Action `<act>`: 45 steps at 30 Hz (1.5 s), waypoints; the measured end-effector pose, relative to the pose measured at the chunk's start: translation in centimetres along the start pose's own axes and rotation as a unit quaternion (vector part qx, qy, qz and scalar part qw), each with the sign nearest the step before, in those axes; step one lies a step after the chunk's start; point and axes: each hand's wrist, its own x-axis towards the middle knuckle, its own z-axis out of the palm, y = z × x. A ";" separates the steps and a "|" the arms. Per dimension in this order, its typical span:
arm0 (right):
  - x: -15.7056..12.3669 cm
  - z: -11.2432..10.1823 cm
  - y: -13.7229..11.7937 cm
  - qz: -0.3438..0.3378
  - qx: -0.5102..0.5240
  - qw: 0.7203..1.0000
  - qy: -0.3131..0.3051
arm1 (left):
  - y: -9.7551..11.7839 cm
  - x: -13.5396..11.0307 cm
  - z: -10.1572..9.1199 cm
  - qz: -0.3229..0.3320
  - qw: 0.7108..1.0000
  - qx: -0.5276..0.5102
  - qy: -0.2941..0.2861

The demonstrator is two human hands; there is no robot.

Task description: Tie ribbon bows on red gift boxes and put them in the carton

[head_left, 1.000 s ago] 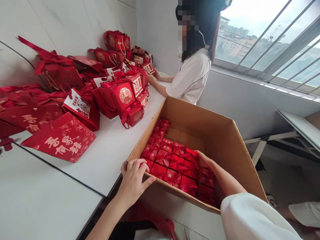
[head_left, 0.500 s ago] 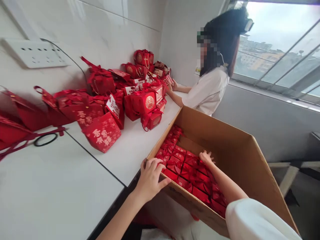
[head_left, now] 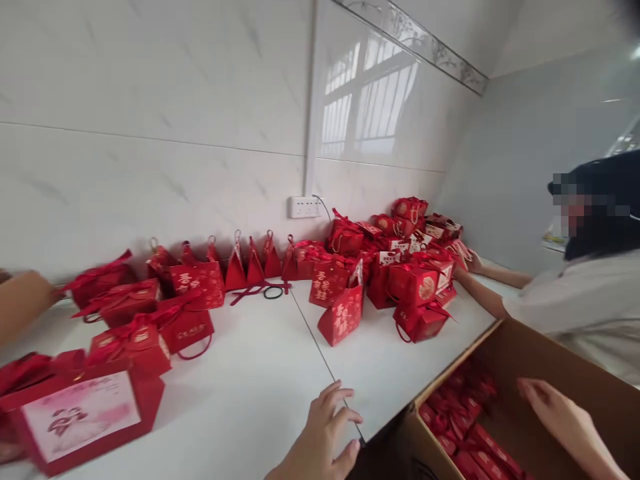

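My left hand rests on the front edge of the white table, fingers spread and empty. It lies just left of the cardboard box. My right hand hovers open inside that box, above several small red gift boxes packed in its bottom. It holds nothing.
Many red gift bags and boxes crowd the table's back along the tiled wall. A larger red box with a pink picture sits at the front left. A person in white reaches into the pile at right. Another person's arm shows at far left.
The view has swung left and up. My left hand left the box's corner and now lies on the table edge. My right hand has lifted off the small red boxes.
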 end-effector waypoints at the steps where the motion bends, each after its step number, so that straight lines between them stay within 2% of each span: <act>1: 0.5 -0.4 -2.4 -0.022 0.020 0.999 0.017 | -0.5 -0.9 -0.9 -0.024 1.000 -0.004 0.015; 4: 0.5 -0.3 -10.8 -0.110 0.053 0.993 0.005 | -1.0 -3.5 -3.3 -0.076 0.997 -0.010 0.032; 6: -0.6 0.7 -16.7 -0.203 0.084 0.976 -0.002 | -1.1 -5.3 -4.6 -0.097 0.995 -0.005 0.024; 8: -2.4 2.5 -22.5 -0.321 0.133 0.937 -0.038 | -1.3 -7.1 -5.3 -0.113 0.994 0.000 0.015; 11: -5.9 6.4 -30.7 -0.449 0.180 0.862 -0.151 | -2.0 -10.2 -5.4 -0.125 0.991 -0.017 0.036; 13: -8.1 9.7 -35.9 -0.481 0.188 0.819 -0.251 | -2.5 -12.0 -4.8 -0.140 0.986 -0.054 0.079; 16: -10.3 15.2 -43.3 -0.512 0.187 0.781 -0.305 | -2.9 -14.0 -3.9 -0.167 0.964 -0.118 0.168; 18: -10.9 18.5 -47.5 -0.524 0.182 0.766 -0.325 | -2.8 -14.7 -3.7 -0.180 0.949 -0.149 0.211; 20: -10.9 21.2 -51.0 -0.523 0.175 0.759 -0.346 | -2.6 -15.1 -3.9 -0.195 0.941 -0.166 0.223; 23: -10.5 24.0 -54.4 -0.517 0.156 0.748 -0.386 | -2.5 -15.3 -4.4 -0.217 0.935 -0.175 0.217; 26: -10.1 25.2 -55.7 -0.510 0.135 0.743 -0.412 | -2.5 -15.2 -4.7 -0.225 0.932 -0.182 0.217; 28: -10.0 25.1 -55.5 -0.507 0.124 0.743 -0.418 | -2.6 -15.1 -4.6 -0.223 0.931 -0.184 0.220; 32: -9.5 22.5 -52.9 -0.513 0.099 0.725 -0.448 | -3.0 -15.2 -4.1 -0.196 0.929 -0.211 0.233; 34: -9.0 20.2 -50.4 -0.516 0.087 0.705 -0.478 | -3.3 -15.7 -4.0 -0.141 0.921 -0.219 0.291; 36: -8.5 17.6 -47.1 -0.511 0.085 0.692 -0.504 | -3.5 -16.2 -4.2 -0.077 0.885 -0.206 0.409; 37: -8.5 16.5 -45.2 -0.503 0.096 0.698 -0.500 | -3.7 -16.4 -4.5 -0.057 0.856 -0.195 0.476; 39: -9.2 14.4 -41.2 -0.459 0.160 0.753 -0.444 | -4.1 -16.3 -5.5 -0.061 0.787 -0.186 0.585; 40: -10.0 13.7 -39.3 -0.421 0.203 0.783 -0.411 | -4.4 -15.9 -6.2 -0.075 0.759 -0.196 0.617; 41: -11.0 13.1 -37.6 -0.379 0.245 0.804 -0.387 | -4.8 -15.4 -6.9 -0.089 0.736 -0.218 0.634; 42: -12.3 12.8 -36.1 -0.342 0.282 0.810 -0.384 | -5.1 -14.7 -7.6 -0.105 0.719 -0.251 0.639; 45: -16.3 12.9 -33.3 -0.294 0.344 0.770 -0.450 | -5.8 -12.6 -8.9 -0.186 0.695 -0.361 0.594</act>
